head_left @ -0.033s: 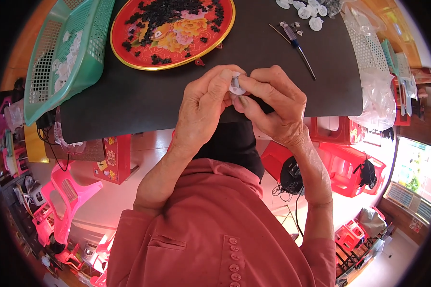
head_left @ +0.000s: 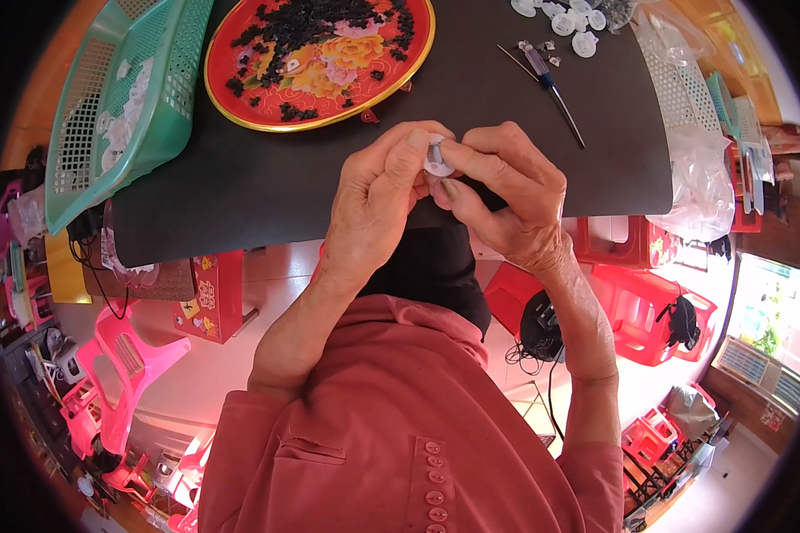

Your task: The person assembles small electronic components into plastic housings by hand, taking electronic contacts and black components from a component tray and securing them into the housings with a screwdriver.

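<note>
We've got both hands together in front of the body, over the near part of the black tabletop (head_left: pixel 258 186). Left hand (head_left: pixel 375 186): fingers curled, pinching a small white round plastic part (head_left: pixel 433 162) by its left side. Right hand (head_left: pixel 517 191): index finger and thumb closed on that same part from the right; other fingers bent. Part sits between the two sets of fingertips, greyish in the middle; finer detail too small for us to tell.

Beyond the hands we note a round red floral tray (head_left: pixel 280 128), gold-rimmed, with small black pieces (head_left: pixel 307 31) strewn over it. Left: green plastic basket (head_left: pixel 164 133) holding white plastic pieces (head_left: pixel 126 115). Right: screwdriver (head_left: pixel 549 84) lying on the table, shaft toward us, a thin stick (head_left: pixel 517 62) touching or just beside its handle, can't tell which. Farther off, a cluster of white round pieces (head_left: pixel 584 44).
</note>
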`<action>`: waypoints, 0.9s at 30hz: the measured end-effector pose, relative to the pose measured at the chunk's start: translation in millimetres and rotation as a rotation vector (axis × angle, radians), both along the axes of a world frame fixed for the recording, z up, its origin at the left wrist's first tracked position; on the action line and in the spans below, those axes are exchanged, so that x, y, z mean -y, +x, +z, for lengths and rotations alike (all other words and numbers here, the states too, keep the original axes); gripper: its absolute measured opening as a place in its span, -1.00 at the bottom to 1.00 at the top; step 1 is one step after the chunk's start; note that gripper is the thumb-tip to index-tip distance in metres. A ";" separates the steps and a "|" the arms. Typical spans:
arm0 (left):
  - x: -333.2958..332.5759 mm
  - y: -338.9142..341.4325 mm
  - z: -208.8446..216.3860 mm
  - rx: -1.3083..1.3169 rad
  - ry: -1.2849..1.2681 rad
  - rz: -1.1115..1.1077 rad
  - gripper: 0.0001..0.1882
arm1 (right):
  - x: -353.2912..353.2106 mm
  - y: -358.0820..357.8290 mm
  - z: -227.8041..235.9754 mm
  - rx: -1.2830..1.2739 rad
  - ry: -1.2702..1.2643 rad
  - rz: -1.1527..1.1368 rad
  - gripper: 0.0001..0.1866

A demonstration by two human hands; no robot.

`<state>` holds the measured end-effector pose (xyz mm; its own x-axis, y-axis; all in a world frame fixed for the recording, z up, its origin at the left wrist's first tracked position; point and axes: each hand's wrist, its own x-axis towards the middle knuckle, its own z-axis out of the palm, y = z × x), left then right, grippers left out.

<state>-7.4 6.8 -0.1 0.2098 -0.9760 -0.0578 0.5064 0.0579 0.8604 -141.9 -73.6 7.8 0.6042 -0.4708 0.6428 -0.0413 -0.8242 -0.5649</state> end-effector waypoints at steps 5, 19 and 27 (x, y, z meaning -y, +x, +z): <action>-1.5 -1.8 -4.9 -0.045 -0.068 0.016 -0.67 | -1.0 -4.1 8.2 -0.033 0.189 0.007 -0.68; -2.1 2.8 -3.5 -0.352 -0.024 -0.053 -0.68 | -3.5 -1.7 6.2 -0.018 0.119 -0.082 -0.66; -2.5 4.8 -1.1 -0.401 0.022 -0.044 -0.68 | -2.6 -0.2 4.5 0.011 0.166 -0.033 -0.63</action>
<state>-2.6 9.3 -1.2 0.1247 -0.9812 -0.1472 0.8038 0.0129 0.5948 -142.1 -71.0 12.3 0.5799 -0.5907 0.5610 -0.0599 -0.7177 -0.6938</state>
